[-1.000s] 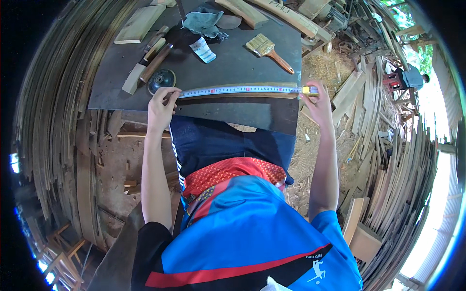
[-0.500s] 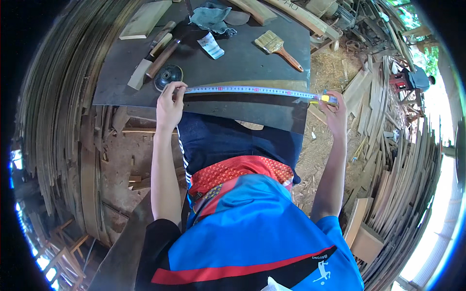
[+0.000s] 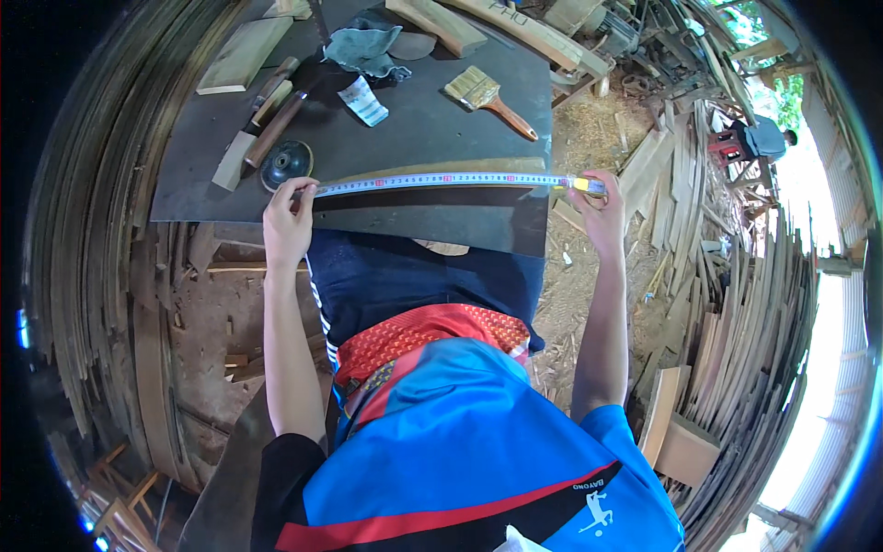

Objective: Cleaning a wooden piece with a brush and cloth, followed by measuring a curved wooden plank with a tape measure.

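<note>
A yellow-cased tape measure (image 3: 586, 186) is pinched in my right hand (image 3: 602, 204) just off the table's right edge. Its white blade (image 3: 432, 179) stretches across the dark tabletop (image 3: 202, 129) along a long, narrow wooden piece (image 3: 423, 166) lying beneath it. At the blade's left end, the thumb and fingers of my left hand (image 3: 287, 221) are closed on it near the table's front edge. Just beyond that hand lies a black round disc (image 3: 286, 166). Wooden-handled tools (image 3: 267, 138), a crumpled paper strip (image 3: 362, 101), a grey cloth (image 3: 359, 51) and a paintbrush (image 3: 474, 89) lie farther back.
Boards (image 3: 241, 55) (image 3: 437, 28) rest on the back of the table. Tall stacks of timber (image 3: 101, 230) line the left, and more planks (image 3: 736, 340) lean at right. A co-worker (image 3: 763, 138) is at a red stool (image 3: 724, 144) at upper right. Shavings (image 3: 570, 313) litter the floor.
My right hand has shifted slightly outward and toward me relative to the table since a second ago, tilting the blade a little. Both hands still hold it. The view itself has shifted slightly.
</note>
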The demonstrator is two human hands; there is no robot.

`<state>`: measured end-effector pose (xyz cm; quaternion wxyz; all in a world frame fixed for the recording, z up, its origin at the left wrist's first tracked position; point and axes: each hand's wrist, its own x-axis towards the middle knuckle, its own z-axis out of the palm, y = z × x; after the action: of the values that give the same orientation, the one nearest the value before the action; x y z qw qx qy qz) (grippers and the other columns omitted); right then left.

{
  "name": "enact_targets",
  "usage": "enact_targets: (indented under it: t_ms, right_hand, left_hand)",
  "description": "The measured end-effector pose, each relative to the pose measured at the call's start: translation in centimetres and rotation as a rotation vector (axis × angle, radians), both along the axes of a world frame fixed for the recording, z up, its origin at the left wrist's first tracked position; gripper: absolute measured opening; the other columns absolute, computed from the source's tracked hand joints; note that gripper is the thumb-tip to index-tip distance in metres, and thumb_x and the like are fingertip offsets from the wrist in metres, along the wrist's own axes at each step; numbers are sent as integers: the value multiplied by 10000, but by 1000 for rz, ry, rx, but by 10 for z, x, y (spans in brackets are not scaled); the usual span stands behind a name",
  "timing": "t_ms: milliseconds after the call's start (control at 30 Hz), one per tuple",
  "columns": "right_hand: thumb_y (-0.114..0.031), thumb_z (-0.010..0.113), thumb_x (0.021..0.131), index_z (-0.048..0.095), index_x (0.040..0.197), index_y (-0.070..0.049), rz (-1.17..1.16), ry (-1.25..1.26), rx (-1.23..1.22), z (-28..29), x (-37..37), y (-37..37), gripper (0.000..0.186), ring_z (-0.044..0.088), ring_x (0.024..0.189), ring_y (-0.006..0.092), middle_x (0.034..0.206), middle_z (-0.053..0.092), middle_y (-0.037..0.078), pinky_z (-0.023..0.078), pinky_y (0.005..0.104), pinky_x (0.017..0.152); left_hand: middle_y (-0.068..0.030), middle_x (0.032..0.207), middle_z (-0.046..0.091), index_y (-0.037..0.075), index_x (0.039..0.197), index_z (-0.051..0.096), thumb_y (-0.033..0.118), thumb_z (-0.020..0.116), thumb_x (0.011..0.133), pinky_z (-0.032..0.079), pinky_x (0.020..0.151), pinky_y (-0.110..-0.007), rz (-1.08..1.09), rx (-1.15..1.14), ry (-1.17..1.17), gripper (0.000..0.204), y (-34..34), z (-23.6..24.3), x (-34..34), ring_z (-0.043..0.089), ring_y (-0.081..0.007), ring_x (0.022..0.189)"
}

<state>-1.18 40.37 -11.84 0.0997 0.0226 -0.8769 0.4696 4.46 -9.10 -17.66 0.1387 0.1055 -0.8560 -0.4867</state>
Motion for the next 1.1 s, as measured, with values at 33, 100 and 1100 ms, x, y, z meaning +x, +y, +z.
enact_targets:
  t_ms: [33, 100, 1100]
  right_hand:
    - [-3, 805, 889, 664, 1192, -59, -5, -14, -61, 1, -1, 0, 339, 660, 1034, 152, 1139, 626, 62, 574, 284, 749]
    - [-12, 810, 888, 664, 1194, -58, 4, -1, -16, 2, -7, 5, 342, 657, 1042, 160, 1138, 629, 64, 565, 292, 778]
    - [-122, 907, 819, 630, 1225, -115, 64, -34, 207, -8, -25, -17, 492, 680, 1053, 183, 1178, 635, 65, 616, 352, 855]
  left_hand:
    - [-109, 1026, 733, 46, 1108, 729, 137, 667, 1033, 535, 750, -316, -6, -14, -3, 132, 0, 1, 0, 710, -195, 877]
    - [-106, 1030, 736, 49, 1109, 731, 140, 668, 1034, 536, 753, -311, -7, 0, 0, 134, 4, 1, -3, 710, -193, 878]
    - [-19, 863, 736, 97, 1145, 798, 242, 784, 972, 486, 518, -244, 119, 216, -128, 226, 12, 3, -1, 636, -66, 639]
